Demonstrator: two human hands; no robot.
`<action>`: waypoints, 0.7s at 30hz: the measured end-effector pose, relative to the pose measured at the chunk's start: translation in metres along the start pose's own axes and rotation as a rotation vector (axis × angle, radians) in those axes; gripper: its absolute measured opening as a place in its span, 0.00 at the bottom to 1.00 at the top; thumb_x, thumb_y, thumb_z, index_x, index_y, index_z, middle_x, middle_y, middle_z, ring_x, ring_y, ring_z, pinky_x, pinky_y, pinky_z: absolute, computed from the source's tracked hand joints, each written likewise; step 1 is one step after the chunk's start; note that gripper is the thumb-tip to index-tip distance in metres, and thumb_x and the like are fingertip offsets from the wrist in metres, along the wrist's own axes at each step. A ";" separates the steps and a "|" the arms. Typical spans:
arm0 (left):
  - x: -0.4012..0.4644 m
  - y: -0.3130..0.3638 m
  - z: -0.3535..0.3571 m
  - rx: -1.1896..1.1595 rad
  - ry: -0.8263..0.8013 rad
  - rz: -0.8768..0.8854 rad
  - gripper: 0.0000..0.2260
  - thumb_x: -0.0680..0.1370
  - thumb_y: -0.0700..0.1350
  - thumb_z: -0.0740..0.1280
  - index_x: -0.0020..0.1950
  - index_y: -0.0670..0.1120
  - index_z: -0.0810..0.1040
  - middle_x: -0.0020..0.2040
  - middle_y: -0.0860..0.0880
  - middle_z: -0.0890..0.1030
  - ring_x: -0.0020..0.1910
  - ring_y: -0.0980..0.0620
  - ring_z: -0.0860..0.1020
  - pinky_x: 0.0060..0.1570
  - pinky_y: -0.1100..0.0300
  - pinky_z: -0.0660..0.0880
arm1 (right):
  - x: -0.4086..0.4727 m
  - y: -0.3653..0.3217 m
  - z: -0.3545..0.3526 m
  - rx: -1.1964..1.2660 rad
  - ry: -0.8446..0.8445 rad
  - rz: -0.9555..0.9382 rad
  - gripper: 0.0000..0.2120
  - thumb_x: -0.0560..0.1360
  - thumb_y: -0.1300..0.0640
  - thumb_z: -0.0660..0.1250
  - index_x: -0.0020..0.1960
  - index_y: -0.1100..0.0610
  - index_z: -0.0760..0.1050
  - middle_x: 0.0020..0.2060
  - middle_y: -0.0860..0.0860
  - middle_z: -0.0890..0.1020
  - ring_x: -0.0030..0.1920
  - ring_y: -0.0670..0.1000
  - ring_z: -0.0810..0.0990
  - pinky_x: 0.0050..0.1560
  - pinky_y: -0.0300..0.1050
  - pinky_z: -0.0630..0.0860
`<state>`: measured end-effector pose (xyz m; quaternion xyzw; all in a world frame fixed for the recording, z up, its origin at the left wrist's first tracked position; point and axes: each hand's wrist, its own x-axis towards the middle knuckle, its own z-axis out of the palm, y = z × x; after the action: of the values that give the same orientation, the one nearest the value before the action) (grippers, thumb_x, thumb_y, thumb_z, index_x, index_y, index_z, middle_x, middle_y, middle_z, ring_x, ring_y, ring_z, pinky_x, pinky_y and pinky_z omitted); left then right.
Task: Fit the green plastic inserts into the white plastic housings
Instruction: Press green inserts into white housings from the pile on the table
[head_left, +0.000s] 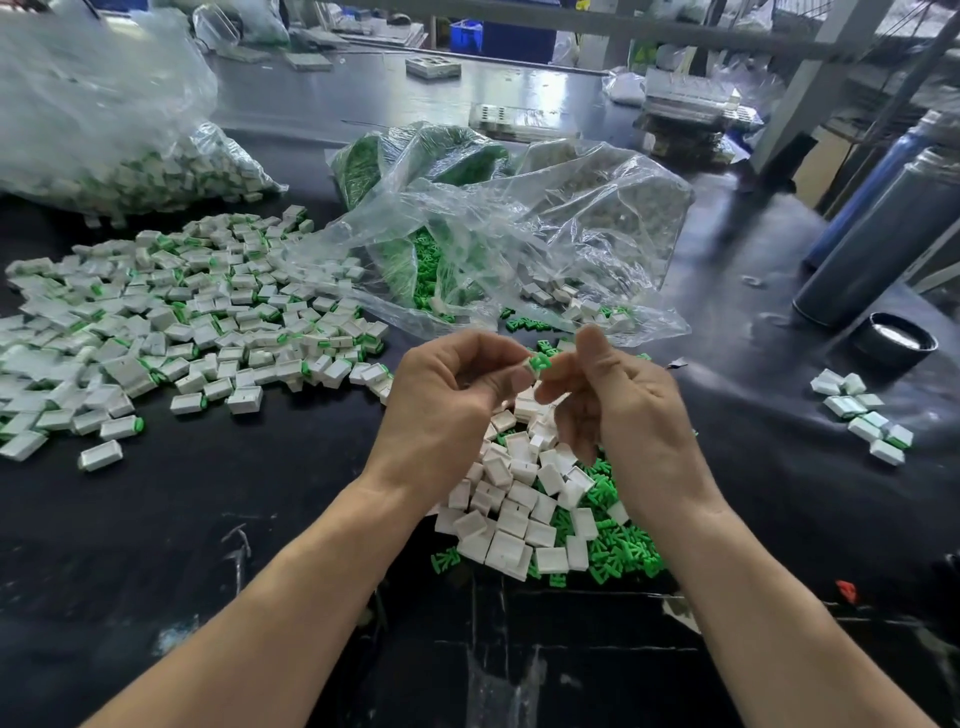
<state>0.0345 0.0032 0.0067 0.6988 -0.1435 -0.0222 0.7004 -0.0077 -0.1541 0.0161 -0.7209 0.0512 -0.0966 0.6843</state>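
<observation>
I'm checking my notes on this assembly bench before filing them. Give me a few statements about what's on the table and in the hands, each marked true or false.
1. Both hands, left hand and right hand, meet at one small green-and-white piece. True.
2. The big spread of assembled pieces lies on the person's right. False: it lies on the left; only a small cluster sits on the right.
3. Loose white housings and green inserts are heaped together below the hands. True.
4. The clear bag behind the hands holds only white parts. False: green inserts show through it.
5. The table is white. False: it is black.
</observation>
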 end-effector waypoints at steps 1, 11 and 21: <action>-0.001 0.001 0.001 0.006 -0.011 0.004 0.05 0.77 0.38 0.75 0.47 0.48 0.85 0.43 0.49 0.86 0.43 0.51 0.83 0.47 0.61 0.80 | -0.001 0.001 0.004 0.001 -0.010 0.027 0.30 0.83 0.36 0.57 0.43 0.59 0.82 0.38 0.58 0.86 0.28 0.51 0.75 0.24 0.42 0.67; -0.010 0.008 0.015 -0.126 -0.112 -0.067 0.03 0.78 0.37 0.72 0.51 0.40 0.83 0.48 0.40 0.86 0.46 0.45 0.83 0.60 0.38 0.79 | -0.007 0.001 0.019 0.043 -0.007 0.166 0.33 0.79 0.31 0.51 0.26 0.49 0.74 0.25 0.46 0.69 0.26 0.46 0.65 0.24 0.38 0.63; -0.013 0.007 0.023 -0.192 -0.128 -0.042 0.03 0.78 0.34 0.71 0.52 0.37 0.82 0.49 0.38 0.85 0.44 0.51 0.82 0.49 0.57 0.81 | -0.006 0.009 0.028 -0.045 0.152 0.005 0.27 0.78 0.37 0.51 0.28 0.42 0.78 0.22 0.42 0.67 0.24 0.42 0.66 0.31 0.45 0.64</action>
<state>0.0156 -0.0162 0.0108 0.6286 -0.1706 -0.0951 0.7528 -0.0071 -0.1263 0.0050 -0.7265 0.1071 -0.1481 0.6624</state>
